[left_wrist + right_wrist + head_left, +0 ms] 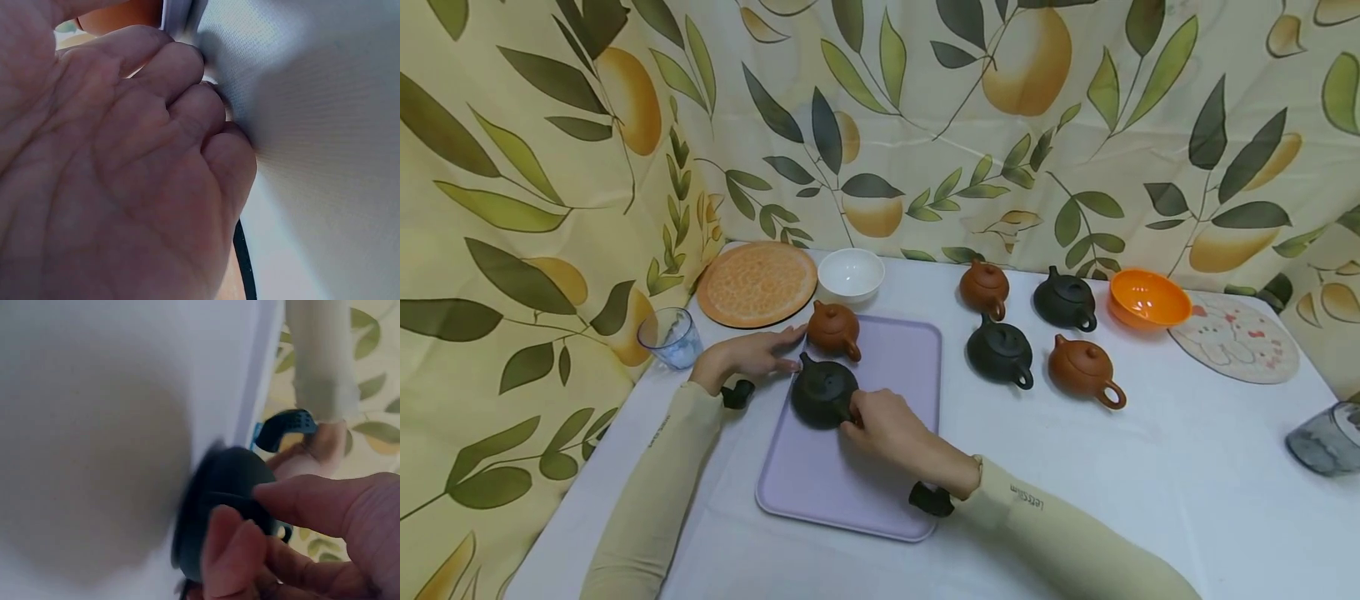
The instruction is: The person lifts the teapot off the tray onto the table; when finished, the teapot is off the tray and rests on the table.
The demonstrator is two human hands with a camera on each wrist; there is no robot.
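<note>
My right hand (891,429) pinches the handle of a black teapot (823,392) at the left part of a lilac tray (865,492). In the right wrist view, thumb and fingers meet at the handle of that dark teapot (240,472). A brown clay teapot (833,328) sits behind it at the tray's back left corner. My left hand (751,354) is beside the tray's left edge, its fingertips close to the brown teapot and the black one's spout. Seen in the left wrist view, the palm of the left hand (137,162) faces the camera, holding nothing.
Right of the tray stand black teapots (1000,350) and brown ones (1081,367). An orange bowl (1150,300), an oval mat (1236,337) and a grey glass (1326,437) lie farther right. A round board (757,283), white bowl (851,275) and blue-rimmed glass (672,337) are back left.
</note>
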